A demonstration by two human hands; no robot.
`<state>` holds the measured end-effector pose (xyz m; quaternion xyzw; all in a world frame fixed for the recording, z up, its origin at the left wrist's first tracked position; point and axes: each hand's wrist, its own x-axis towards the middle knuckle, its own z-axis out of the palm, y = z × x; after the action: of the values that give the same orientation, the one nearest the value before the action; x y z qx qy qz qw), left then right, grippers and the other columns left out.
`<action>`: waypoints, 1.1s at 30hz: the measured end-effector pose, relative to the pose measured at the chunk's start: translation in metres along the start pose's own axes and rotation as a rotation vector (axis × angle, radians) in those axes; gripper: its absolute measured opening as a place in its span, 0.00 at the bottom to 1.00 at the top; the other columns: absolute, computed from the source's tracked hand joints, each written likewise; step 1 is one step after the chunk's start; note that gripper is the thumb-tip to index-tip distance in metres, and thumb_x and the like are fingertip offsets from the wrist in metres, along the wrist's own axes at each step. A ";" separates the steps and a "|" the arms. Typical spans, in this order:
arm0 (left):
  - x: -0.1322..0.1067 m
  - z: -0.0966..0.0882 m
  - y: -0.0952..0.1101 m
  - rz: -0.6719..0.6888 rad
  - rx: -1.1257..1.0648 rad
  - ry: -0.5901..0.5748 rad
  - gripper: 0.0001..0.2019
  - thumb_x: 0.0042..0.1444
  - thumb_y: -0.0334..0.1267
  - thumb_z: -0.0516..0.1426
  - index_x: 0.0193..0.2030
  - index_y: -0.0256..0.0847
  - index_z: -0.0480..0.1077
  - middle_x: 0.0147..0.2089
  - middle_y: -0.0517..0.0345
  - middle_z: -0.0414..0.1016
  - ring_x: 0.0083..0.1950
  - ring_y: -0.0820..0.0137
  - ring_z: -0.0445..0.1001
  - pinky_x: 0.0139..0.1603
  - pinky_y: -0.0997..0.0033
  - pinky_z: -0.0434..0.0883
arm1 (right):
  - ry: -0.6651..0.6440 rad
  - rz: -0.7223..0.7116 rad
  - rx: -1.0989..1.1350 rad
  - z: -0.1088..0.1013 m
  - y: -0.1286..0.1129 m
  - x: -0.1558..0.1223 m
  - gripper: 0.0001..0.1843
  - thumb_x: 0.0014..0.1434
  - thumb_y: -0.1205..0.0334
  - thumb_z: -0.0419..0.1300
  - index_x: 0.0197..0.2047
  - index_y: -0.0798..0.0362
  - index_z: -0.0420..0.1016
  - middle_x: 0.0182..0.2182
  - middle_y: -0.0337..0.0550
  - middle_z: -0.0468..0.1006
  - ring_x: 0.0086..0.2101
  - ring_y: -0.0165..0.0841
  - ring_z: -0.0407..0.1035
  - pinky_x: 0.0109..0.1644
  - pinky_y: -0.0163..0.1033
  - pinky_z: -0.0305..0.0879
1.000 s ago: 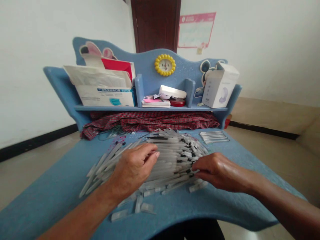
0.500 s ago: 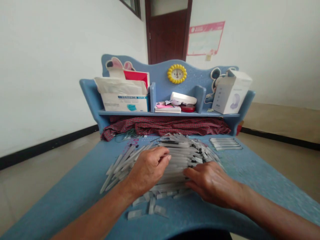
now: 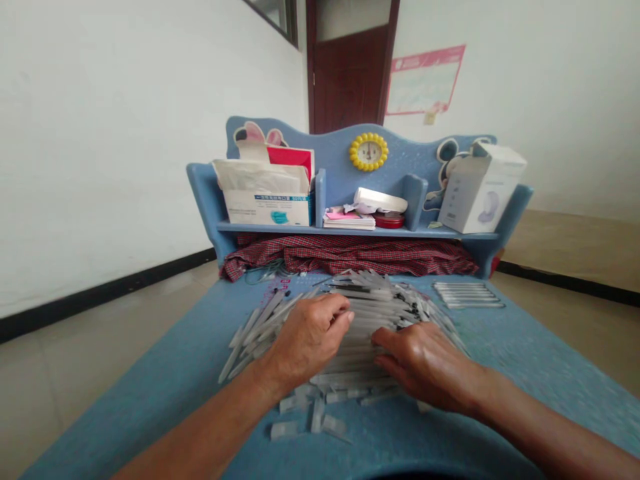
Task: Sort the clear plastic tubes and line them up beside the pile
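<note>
A broad heap of translucent, pen-like plastic tubes, some with black ends, lies on the blue desk under both hands. Over the heap's left part is my left hand, thumb and forefinger pinched together; whatever they hold is hidden. At the heap's front right, my right hand has its fingers curled together against the tubes, and I cannot make out what is in them. Several short clear plastic pieces, like pen caps, are scattered in front of the heap. To the right, a row of slim clear pens lies side by side.
At the desk's back, a blue shelf carries a mask box, papers, a round red tin and a white box. Bunched checked cloth lies beneath it. A yellow flower-shaped clock hangs above.
The view has swung slightly left, so the scene sits further right. My right hand has moved a little left over the heap, nearer my left hand, which keeps its pinch.
</note>
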<state>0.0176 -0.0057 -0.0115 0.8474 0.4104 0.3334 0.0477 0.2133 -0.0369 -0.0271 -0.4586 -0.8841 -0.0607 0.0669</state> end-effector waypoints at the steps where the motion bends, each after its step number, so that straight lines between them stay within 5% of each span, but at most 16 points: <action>1: 0.000 0.000 0.000 -0.003 -0.002 -0.001 0.07 0.56 0.32 0.52 0.33 0.37 0.72 0.28 0.58 0.75 0.31 0.72 0.74 0.33 0.75 0.67 | -0.006 0.010 -0.001 -0.001 -0.001 0.001 0.05 0.59 0.62 0.53 0.34 0.53 0.68 0.22 0.41 0.76 0.21 0.29 0.68 0.25 0.35 0.40; 12: 0.000 -0.003 -0.002 0.001 -0.040 -0.035 0.07 0.56 0.33 0.52 0.34 0.36 0.71 0.29 0.57 0.74 0.31 0.71 0.73 0.32 0.74 0.67 | -0.003 0.086 0.433 -0.007 0.007 0.006 0.06 0.55 0.66 0.54 0.31 0.52 0.72 0.18 0.33 0.67 0.20 0.25 0.59 0.25 0.30 0.47; 19: -0.006 -0.006 0.004 0.289 -0.015 -0.162 0.09 0.57 0.37 0.55 0.42 0.35 0.70 0.36 0.52 0.73 0.39 0.67 0.72 0.41 0.69 0.69 | 0.038 0.109 0.617 -0.017 0.013 -0.001 0.05 0.55 0.66 0.55 0.30 0.54 0.72 0.17 0.31 0.64 0.19 0.23 0.56 0.23 0.29 0.48; 24: -0.011 0.000 0.007 0.364 0.087 -0.307 0.08 0.61 0.31 0.49 0.34 0.36 0.68 0.32 0.55 0.70 0.34 0.68 0.70 0.35 0.70 0.67 | 0.043 0.074 0.623 -0.023 0.004 -0.003 0.07 0.56 0.66 0.54 0.30 0.55 0.73 0.18 0.32 0.64 0.20 0.24 0.57 0.24 0.30 0.48; 30: -0.008 0.002 0.001 0.269 0.071 -0.133 0.08 0.61 0.31 0.48 0.37 0.35 0.68 0.33 0.54 0.70 0.36 0.67 0.70 0.37 0.69 0.67 | 0.113 0.193 0.629 -0.024 0.034 0.009 0.14 0.57 0.55 0.55 0.40 0.54 0.75 0.17 0.33 0.65 0.19 0.26 0.59 0.22 0.30 0.50; 33: -0.005 0.002 -0.007 0.191 0.066 -0.007 0.08 0.61 0.30 0.48 0.38 0.35 0.67 0.34 0.54 0.70 0.37 0.67 0.70 0.38 0.69 0.67 | 0.194 0.286 0.484 -0.022 0.061 0.022 0.13 0.57 0.58 0.55 0.39 0.55 0.76 0.17 0.35 0.69 0.19 0.28 0.64 0.24 0.31 0.53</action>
<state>0.0117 -0.0045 -0.0179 0.8849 0.3383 0.3200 -0.0106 0.2527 0.0119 0.0010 -0.5410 -0.7888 0.1185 0.2665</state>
